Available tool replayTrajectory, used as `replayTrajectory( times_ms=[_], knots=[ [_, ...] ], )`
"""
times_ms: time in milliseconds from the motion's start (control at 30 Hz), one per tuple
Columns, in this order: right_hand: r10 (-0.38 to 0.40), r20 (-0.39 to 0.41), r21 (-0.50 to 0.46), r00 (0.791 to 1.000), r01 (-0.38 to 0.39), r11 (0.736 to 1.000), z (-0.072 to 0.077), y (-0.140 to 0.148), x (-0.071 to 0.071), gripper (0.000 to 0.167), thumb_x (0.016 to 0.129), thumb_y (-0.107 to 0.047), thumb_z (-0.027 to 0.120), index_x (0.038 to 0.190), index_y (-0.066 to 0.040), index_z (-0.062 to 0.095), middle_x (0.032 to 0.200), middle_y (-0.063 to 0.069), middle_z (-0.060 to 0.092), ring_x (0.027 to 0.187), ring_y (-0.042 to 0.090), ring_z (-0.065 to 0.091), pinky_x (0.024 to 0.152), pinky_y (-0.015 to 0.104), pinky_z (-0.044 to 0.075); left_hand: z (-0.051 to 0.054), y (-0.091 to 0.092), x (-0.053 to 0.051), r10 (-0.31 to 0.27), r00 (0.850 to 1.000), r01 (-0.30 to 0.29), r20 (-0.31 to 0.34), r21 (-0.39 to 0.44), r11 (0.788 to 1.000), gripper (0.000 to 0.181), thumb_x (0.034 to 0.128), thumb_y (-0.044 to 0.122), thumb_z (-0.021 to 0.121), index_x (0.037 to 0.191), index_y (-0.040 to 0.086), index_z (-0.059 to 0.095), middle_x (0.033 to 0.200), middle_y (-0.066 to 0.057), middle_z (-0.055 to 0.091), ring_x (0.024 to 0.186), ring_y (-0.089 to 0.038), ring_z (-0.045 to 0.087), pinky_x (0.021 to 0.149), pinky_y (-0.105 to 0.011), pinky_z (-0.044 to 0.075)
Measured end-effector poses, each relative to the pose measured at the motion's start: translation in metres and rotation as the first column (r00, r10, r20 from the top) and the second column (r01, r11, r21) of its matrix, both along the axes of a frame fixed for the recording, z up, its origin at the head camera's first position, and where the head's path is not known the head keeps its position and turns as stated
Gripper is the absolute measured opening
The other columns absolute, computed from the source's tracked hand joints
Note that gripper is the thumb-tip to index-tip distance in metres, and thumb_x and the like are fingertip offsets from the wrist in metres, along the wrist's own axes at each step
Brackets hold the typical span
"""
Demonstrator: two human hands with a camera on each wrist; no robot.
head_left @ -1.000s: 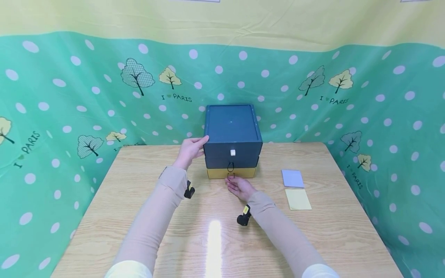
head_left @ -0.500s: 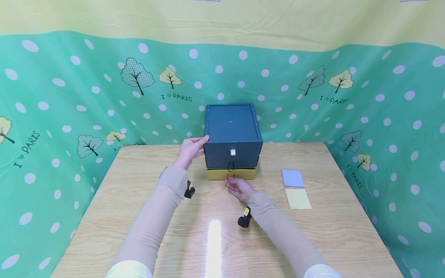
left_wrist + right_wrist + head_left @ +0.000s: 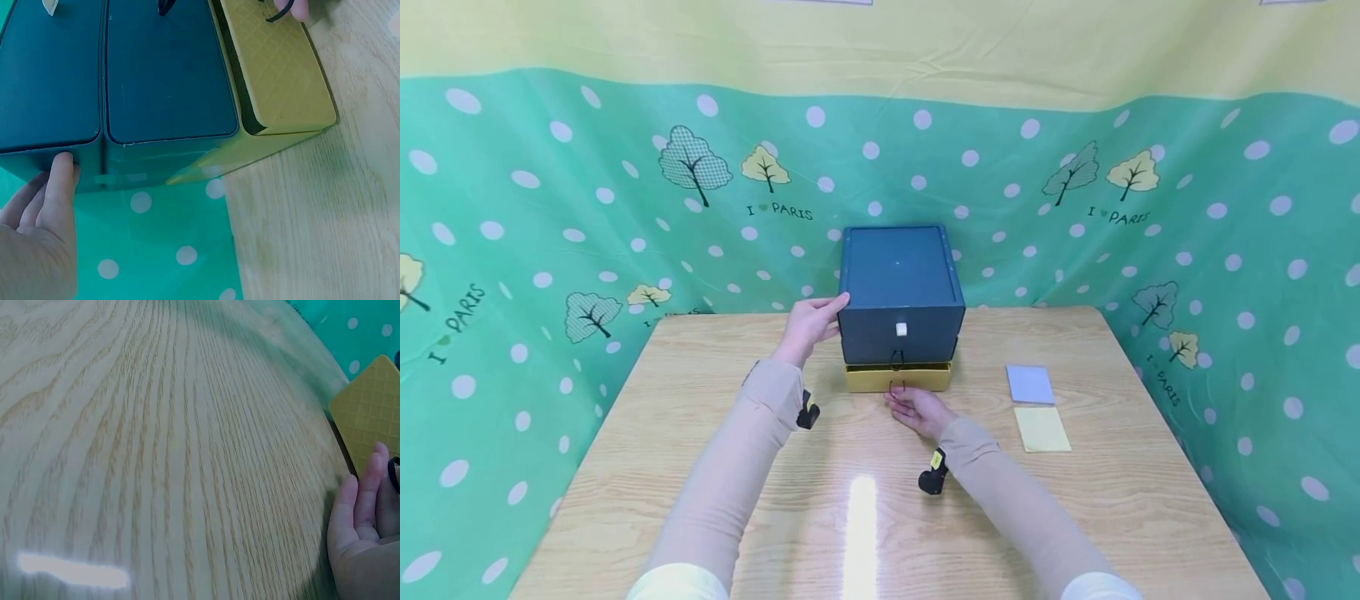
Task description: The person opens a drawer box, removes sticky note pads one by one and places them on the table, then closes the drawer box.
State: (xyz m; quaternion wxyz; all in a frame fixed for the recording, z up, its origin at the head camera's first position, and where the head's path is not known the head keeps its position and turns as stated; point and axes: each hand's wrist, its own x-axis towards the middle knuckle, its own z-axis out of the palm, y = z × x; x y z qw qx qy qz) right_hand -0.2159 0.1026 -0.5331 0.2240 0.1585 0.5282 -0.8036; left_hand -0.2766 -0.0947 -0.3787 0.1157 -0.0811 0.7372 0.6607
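A stack of drawer boxes stands against the curtain: a dark blue drawer box (image 3: 901, 267) with a white tab on top, another blue drawer below, and a yellow drawer (image 3: 865, 381) at the bottom. The yellow drawer is pulled out slightly, and a dark gap shows above its front in the left wrist view. My left hand (image 3: 808, 327) rests on the left side of the top box; its thumb (image 3: 61, 178) lies straight against that wall. With its fingertips my right hand (image 3: 919, 412) pinches the black loop pull (image 3: 282, 11) on the yellow drawer's front.
To the right on the wooden table (image 3: 730, 367) lie a blue square pad of paper (image 3: 1031, 385) and a yellow one (image 3: 1042, 429) close together. A green dotted curtain (image 3: 760, 242) encloses the table at the back and sides.
The yellow drawer has slid a little toward me, with my right hand drawing back on its loop. My left hand keeps its place on the top box.
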Motion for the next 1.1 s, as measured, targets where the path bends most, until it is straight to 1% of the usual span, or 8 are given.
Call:
replayTrajectory(
  times_ms=[100, 200, 333, 533, 800, 1100],
  knots=[
    [0.007, -0.002, 0.007, 1.000, -0.007, 1.000, 0.0002, 0.0011, -0.0003, 0.035, 0.098, -0.004, 0.041, 0.131, 0.010, 0.044, 0.124, 0.020, 0.061, 0.103, 0.019, 0.059, 0.112, 0.042, 0.038, -0.0001, 0.0000, -0.0004, -0.001, 1.000, 0.001, 0.001, 0.004, 1.000, 0.060, 0.0886, 0.038, 0.066, 0.134, 0.001, 0.052, 0.143, -0.011, 0.048, 0.129, -0.027, 0.048, 0.102, -0.038, 0.048],
    [0.018, -0.005, 0.015, 1.000, -0.018, 1.000, 0.0007, 0.0017, 0.0001, 0.035, 0.098, -0.004, 0.040, 0.131, 0.010, 0.043, 0.126, 0.022, 0.059, 0.103, 0.019, 0.059, 0.112, 0.043, 0.037, 0.0013, 0.0004, 0.0006, -0.006, 1.000, 0.006, 0.003, 0.001, 1.000, 0.060, 0.0890, 0.038, 0.065, 0.134, 0.001, 0.051, 0.143, -0.011, 0.047, 0.129, -0.027, 0.048, 0.103, -0.038, 0.048],
    [0.034, -0.006, 0.019, 0.999, -0.033, 0.999, -0.0010, 0.0027, 0.0000, 0.035, 0.099, -0.003, 0.040, 0.130, 0.010, 0.044, 0.137, 0.025, 0.049, 0.102, 0.018, 0.060, 0.112, 0.043, 0.037, 0.0030, 0.0011, 0.0017, -0.001, 1.000, 0.001, 0.007, -0.002, 1.000, 0.059, 0.0892, 0.037, 0.065, 0.134, 0.001, 0.052, 0.143, -0.011, 0.047, 0.130, -0.027, 0.047, 0.103, -0.038, 0.048],
    [0.072, -0.013, 0.028, 0.997, -0.072, 0.997, -0.0030, 0.0053, -0.0002, 0.035, 0.099, -0.002, 0.039, 0.131, 0.011, 0.044, 0.138, 0.025, 0.048, 0.107, 0.020, 0.058, 0.112, 0.043, 0.037, 0.0028, 0.0007, 0.0016, 0.006, 1.000, -0.006, 0.019, -0.015, 1.000, 0.059, 0.0893, 0.038, 0.065, 0.134, 0.002, 0.052, 0.144, -0.010, 0.046, 0.130, -0.027, 0.047, 0.103, -0.037, 0.048],
    [0.099, -0.029, 0.046, 0.995, -0.098, 0.994, -0.0020, 0.0085, 0.0027, 0.033, 0.097, -0.002, 0.042, 0.127, 0.011, 0.046, 0.131, 0.025, 0.054, 0.094, 0.015, 0.061, 0.109, 0.040, 0.041, 0.0037, 0.0012, 0.0021, 0.009, 1.000, -0.009, 0.020, -0.020, 1.000, 0.060, 0.0895, 0.038, 0.064, 0.135, 0.002, 0.050, 0.144, -0.011, 0.046, 0.130, -0.027, 0.047, 0.103, -0.037, 0.047],
    [0.107, -0.036, 0.053, 0.994, -0.105, 0.993, 0.0000, 0.0087, 0.0046, 0.033, 0.097, -0.002, 0.041, 0.127, 0.012, 0.045, 0.134, 0.027, 0.050, 0.095, 0.017, 0.060, 0.111, 0.042, 0.039, 0.0037, 0.0006, 0.0025, 0.009, 1.000, -0.009, 0.019, -0.025, 1.000, 0.061, 0.0887, 0.039, 0.065, 0.135, 0.002, 0.051, 0.143, -0.010, 0.047, 0.130, -0.026, 0.047, 0.102, -0.036, 0.048]
  ],
)
